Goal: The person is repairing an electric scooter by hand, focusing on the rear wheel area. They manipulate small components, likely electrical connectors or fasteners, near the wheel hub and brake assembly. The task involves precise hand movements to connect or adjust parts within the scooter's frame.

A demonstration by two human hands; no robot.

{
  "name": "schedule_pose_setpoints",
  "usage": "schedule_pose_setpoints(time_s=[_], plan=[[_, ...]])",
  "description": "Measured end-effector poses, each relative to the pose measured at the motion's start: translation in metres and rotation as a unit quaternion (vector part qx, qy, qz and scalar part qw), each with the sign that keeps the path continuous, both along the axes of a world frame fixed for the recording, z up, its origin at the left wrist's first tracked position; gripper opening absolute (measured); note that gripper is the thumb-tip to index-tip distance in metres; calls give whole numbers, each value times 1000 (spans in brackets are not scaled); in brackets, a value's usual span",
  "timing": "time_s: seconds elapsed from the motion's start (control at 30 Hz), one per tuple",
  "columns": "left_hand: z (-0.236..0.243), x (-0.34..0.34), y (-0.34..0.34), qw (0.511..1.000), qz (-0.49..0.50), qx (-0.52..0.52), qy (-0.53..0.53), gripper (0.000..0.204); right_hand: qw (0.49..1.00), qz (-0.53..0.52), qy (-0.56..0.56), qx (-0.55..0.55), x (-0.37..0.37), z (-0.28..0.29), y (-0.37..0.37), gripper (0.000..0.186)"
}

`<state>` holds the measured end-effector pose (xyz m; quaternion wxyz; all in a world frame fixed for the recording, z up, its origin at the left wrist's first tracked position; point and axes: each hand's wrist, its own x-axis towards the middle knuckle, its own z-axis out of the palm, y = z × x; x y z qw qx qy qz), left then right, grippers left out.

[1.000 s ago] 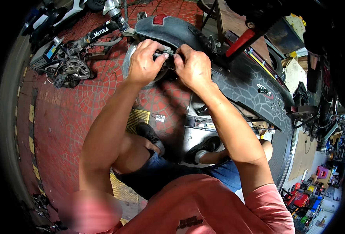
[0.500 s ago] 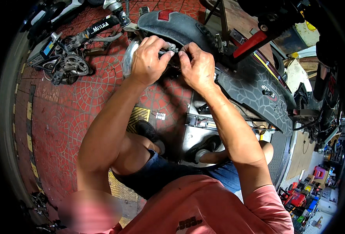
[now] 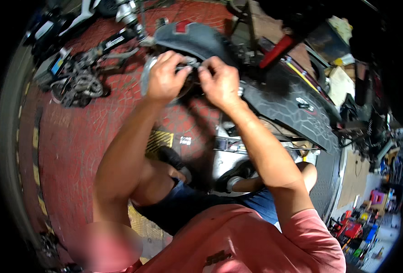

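We see the left hand (image 3: 166, 77) with thumb and fingers pinched on a small grey part (image 3: 191, 62), which lies between the two hands, just on the near side of a dark curved fender (image 3: 203, 38). The right hand (image 3: 220, 83) has its thumb and fingers bent toward the part's right end; owing to blur, we cannot tell whether it grips the part or only touches it.

A pale rounded rim (image 3: 146, 77) shows to the left of the left hand. A red reflector (image 3: 182, 27) sits on the fender's far end, and a dark deck (image 3: 292, 98) with a cracked pattern slopes away to the right.

We judge the work to be midway: the part is held, not set down, and no finished joint is visible. How much remains we cannot tell.

Of writing, we note light lettering on the deck, a white label on the folded bike frame (image 3: 90, 57) at far left, and a printed patch (image 3: 185, 140) on the red paved floor (image 3: 74, 145). All are too blurred to read reliably.
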<state>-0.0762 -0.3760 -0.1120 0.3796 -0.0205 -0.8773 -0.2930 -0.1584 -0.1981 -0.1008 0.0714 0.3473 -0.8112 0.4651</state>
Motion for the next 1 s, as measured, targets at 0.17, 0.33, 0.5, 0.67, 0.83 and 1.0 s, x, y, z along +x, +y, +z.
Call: schedule_pose_setpoints(time_s=[0.17,0.33,0.5,0.67,0.83,1.0], plan=[[-1,-2,5,997,9,9,-80,18,998,-24,30,57,-4,-5,5,18],[13,4,10,996,10,5,-84,22,1000,7,15,3,15,18,26,20],[18,5,26,992,33,-4,-122,27,993,24,-92,72,37,41,72,32],[20,9,28,992,29,-60,-105,27,969,48,-109,215,41,32,132,35],[25,10,35,992,36,-83,-86,24,960,123,-140,209,33,33,204,22],[22,8,38,994,58,-42,-79,23,935,178,-238,193,38,31,237,24]])
